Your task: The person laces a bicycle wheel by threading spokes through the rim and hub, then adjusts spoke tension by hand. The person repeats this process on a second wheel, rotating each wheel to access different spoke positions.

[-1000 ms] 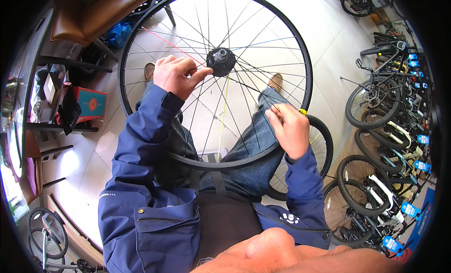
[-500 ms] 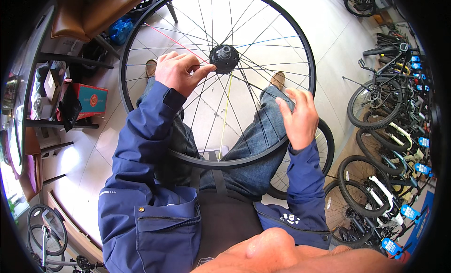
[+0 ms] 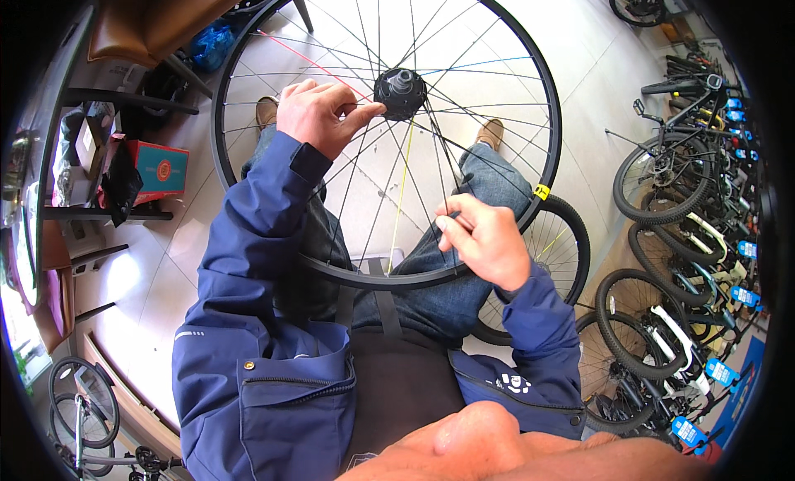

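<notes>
A bare bicycle wheel lies across my thighs, with a black rim (image 3: 553,108), thin spokes and a dark hub (image 3: 401,93). Most spokes are black, but a red spoke (image 3: 310,63) and a yellow spoke (image 3: 402,195) stand out. Beside the hub, my left hand (image 3: 319,117) is closed, thumb and forefinger pressed together; what lies between them is hidden. Inside the near right part of the rim, my right hand (image 3: 489,237) pinches a black spoke (image 3: 448,170) between thumb and fingertips. A yellow label (image 3: 542,191) sits on the rim beyond that hand.
Several parked bicycles (image 3: 662,183) line the right side. Another tyred wheel (image 3: 571,249) stands close by my right leg. On the left are a brown leather seat (image 3: 166,21), a red and teal box (image 3: 161,170) and a bicycle (image 3: 81,406).
My right hand has moved left and down from the rim onto a spoke, its fingers closing and the yellow label coming into view. The wheel has shifted slightly up and right.
</notes>
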### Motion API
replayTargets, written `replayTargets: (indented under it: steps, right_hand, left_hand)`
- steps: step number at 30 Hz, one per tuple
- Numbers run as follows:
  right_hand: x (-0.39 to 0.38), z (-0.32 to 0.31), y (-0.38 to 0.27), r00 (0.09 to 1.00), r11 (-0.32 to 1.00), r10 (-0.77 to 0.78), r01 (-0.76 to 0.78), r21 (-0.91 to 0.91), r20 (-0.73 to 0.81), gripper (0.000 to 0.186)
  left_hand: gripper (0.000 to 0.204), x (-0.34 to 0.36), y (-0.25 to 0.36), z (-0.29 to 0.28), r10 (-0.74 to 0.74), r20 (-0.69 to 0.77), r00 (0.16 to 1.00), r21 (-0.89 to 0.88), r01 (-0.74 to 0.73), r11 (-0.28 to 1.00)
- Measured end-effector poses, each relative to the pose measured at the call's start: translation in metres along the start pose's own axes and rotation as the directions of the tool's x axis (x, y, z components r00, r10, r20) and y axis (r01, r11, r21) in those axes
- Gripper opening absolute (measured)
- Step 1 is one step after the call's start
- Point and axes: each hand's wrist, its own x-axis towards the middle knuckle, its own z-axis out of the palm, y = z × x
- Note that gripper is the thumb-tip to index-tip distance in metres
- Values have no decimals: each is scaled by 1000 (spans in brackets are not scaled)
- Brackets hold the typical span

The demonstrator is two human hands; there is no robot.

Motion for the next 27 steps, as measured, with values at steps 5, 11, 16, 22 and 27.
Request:
replayTargets:
  steps: [5, 11, 16, 22, 27]
  right_hand:
    - [-1, 11, 23, 954, 900, -170, 49, -434, -245, 18]
    - [-5, 1, 21, 995, 996, -31, 23, -84, -91, 17]
    - [1, -9, 22, 994, 993, 74, -81, 90, 81, 20]
    - [0, -13, 32, 985, 972, 19, -58, 229, 171, 21]
    - [0, -10, 35, 992, 984, 5, -27, 179, 122, 17]
  left_hand:
    - [45, 0, -1, 0, -7, 10, 1000, 8, 7, 1000]
    - [44, 1, -6, 3, 54, -17, 998, -3, -55, 999]
    - [49, 1, -7, 3, -10, 69, 998, -5, 11, 1000]
    - [45, 1, -7, 3, 22, 37, 999, 2, -22, 1000]
    - [44, 3, -10, 5, 35, 38, 999, -48, -33, 998]
